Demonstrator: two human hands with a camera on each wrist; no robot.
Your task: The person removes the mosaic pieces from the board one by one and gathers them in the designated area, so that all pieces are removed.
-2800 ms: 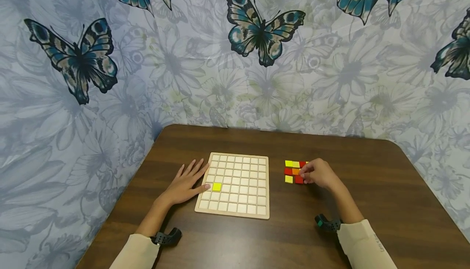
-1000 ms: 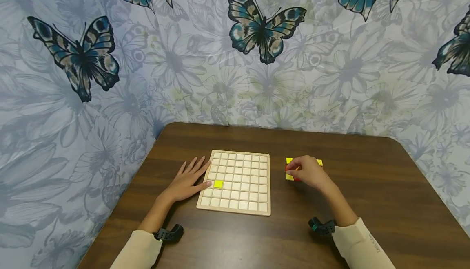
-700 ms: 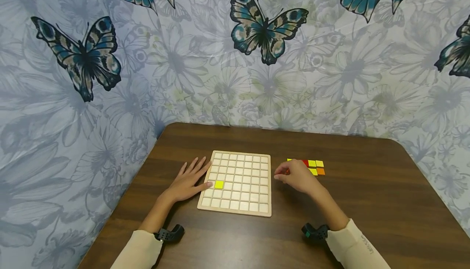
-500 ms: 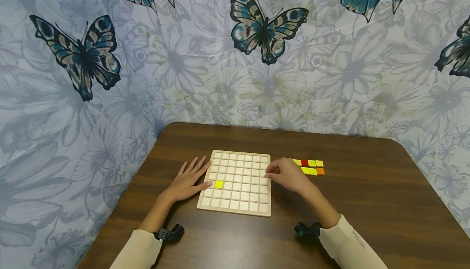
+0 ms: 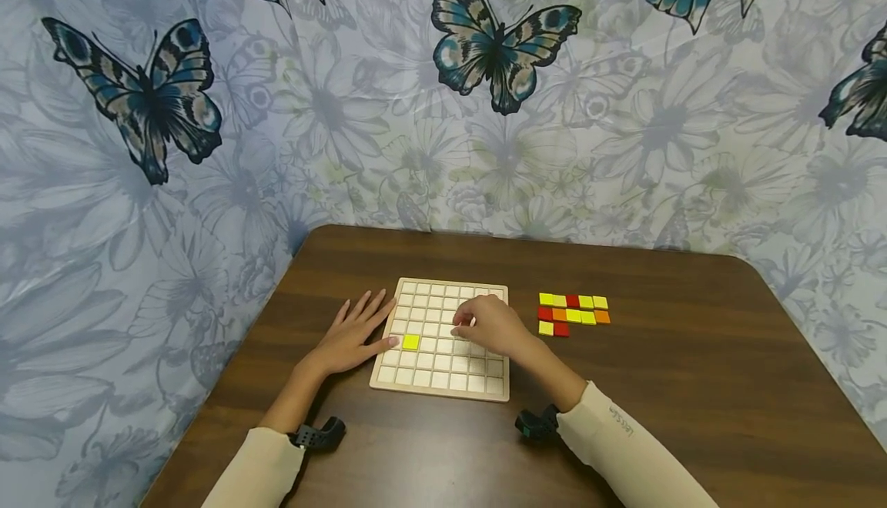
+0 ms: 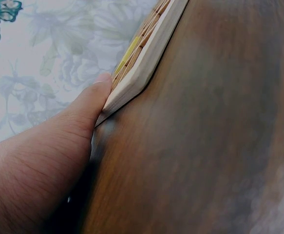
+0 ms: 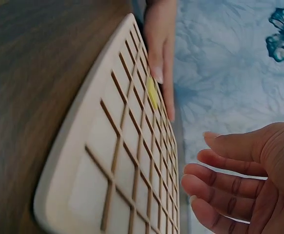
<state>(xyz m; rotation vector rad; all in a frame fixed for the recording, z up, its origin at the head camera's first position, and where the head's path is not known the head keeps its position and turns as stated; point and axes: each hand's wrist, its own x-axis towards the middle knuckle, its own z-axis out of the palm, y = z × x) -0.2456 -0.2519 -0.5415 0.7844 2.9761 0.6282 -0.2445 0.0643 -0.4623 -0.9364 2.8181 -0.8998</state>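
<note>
A wooden grid board (image 5: 440,382) with pale square cells lies on the table. One yellow tile (image 5: 411,342) sits in a cell near its left side. My left hand (image 5: 346,348) lies with spread fingers along the board's left edge, and its thumb (image 6: 85,105) rests on the rim beside that tile. Over the right half of the board hovers my right hand (image 5: 492,327), fingers loosely bent. In the right wrist view a gap shows between the thumb (image 7: 232,145) and the fingers, and no tile is visible there.
Right of the board, yellow, red and orange tiles (image 5: 572,315) lie in three short rows on the brown wooden table (image 5: 693,369). A black wrist camera (image 5: 319,436) is strapped to each wrist. A butterfly-patterned wall covering (image 5: 333,146) stands behind the table.
My right hand has moved left from the loose tiles to above the board, uncovering the tile rows. The left hand stays at the board's left edge.
</note>
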